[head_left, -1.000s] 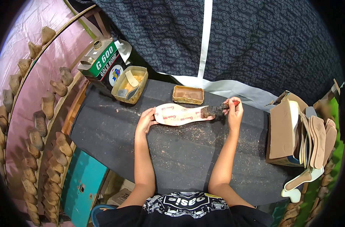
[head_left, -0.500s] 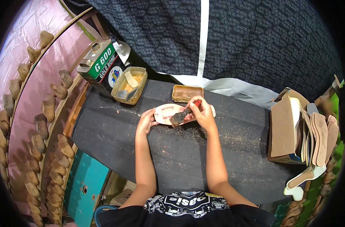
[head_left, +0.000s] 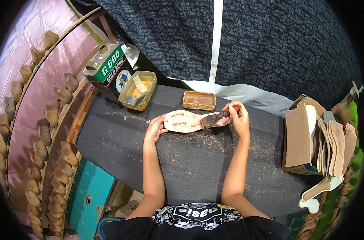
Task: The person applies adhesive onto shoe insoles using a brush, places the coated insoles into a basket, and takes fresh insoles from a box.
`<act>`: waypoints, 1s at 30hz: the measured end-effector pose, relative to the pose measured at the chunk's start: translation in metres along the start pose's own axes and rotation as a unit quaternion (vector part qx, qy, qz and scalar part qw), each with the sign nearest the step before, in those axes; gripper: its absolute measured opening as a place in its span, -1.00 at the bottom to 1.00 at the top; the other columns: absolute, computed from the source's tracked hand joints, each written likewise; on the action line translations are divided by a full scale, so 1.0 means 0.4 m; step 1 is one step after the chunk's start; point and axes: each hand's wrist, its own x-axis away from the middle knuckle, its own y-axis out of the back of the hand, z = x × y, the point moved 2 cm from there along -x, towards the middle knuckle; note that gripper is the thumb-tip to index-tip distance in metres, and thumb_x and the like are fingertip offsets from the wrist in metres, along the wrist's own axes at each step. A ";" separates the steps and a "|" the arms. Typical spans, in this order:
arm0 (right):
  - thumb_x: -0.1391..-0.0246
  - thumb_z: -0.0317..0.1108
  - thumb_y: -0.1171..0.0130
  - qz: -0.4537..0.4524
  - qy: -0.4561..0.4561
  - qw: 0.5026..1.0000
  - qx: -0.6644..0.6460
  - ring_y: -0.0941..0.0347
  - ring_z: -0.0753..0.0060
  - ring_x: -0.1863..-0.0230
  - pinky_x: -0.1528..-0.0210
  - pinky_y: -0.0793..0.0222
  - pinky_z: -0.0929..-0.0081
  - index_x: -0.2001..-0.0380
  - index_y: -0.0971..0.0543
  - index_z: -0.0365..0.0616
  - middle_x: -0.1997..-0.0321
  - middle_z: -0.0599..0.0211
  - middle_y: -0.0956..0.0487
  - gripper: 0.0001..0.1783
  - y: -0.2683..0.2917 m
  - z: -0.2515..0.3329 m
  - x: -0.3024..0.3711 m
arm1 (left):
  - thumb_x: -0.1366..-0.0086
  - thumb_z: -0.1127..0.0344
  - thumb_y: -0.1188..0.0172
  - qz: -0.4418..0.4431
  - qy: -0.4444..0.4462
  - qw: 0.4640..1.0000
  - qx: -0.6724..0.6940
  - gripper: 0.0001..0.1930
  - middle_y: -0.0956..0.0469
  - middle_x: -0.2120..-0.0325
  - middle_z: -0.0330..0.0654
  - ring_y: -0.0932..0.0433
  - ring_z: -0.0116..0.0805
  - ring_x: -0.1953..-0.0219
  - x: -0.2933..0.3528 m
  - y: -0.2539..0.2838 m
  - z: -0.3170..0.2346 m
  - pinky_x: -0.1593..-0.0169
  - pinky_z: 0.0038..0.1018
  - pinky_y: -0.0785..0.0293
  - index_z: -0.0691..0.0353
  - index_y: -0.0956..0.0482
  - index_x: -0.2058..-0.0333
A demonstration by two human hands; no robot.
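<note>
My left hand (head_left: 155, 129) grips the rounded left end of a pale insole (head_left: 177, 121) with red print, held above the dark table. Between the closed fingers of my right hand (head_left: 240, 122) is a glue brush (head_left: 212, 119) with a red handle and dark, crusted bristles. The bristles lie against the insole's narrower middle and right part, partly covering it. Just beyond the insole stands a small shallow container (head_left: 198, 107) with brownish contents.
At the far left, a yellowish tub (head_left: 135, 105) holding scraps stands beside a green and black metal can (head_left: 104, 72). Racks of wooden shoe lasts (head_left: 44, 132) line the left. A cardboard box (head_left: 298, 140) packed with insoles (head_left: 334, 146) sits at the right. Crumbs litter the dark tabletop (head_left: 182, 176).
My right hand and the brush have moved right along the insole, uncovering more of its left and middle part. My left hand keeps its hold in about the same place.
</note>
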 end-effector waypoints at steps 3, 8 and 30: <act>0.00 -0.39 0.07 0.032 0.022 0.999 -0.011 -0.29 0.70 0.45 0.43 -0.25 0.77 0.41 -0.33 -0.20 0.45 0.37 -0.41 -0.89 -0.045 -0.001 -0.006 | -0.15 0.18 0.09 0.005 -0.003 1.000 0.005 -0.71 -0.47 0.44 -0.21 -0.48 -0.45 0.45 -0.002 0.001 0.003 0.43 -0.55 -0.42 0.29 -0.39 0.29; -0.02 -0.38 0.09 0.135 -0.039 0.990 -0.034 -0.34 0.71 0.49 0.44 -0.31 0.78 0.38 -0.30 -0.19 0.44 0.35 -0.42 -0.88 -0.138 -0.011 0.002 | -0.16 0.19 0.10 0.004 0.003 1.000 0.011 -0.72 -0.47 0.45 -0.20 -0.48 -0.44 0.44 -0.001 -0.003 0.003 0.41 -0.53 -0.43 0.30 -0.39 0.29; -0.03 -0.32 0.10 -0.082 -0.048 0.995 0.034 -0.25 0.73 0.67 0.64 -0.16 0.82 0.39 -0.32 -0.17 0.48 0.35 -0.44 -0.86 0.106 -0.001 0.022 | -0.15 0.19 0.08 0.003 0.002 1.000 0.025 -0.73 -0.46 0.45 -0.22 -0.47 -0.44 0.45 -0.004 0.008 0.007 0.41 -0.53 -0.43 0.27 -0.38 0.31</act>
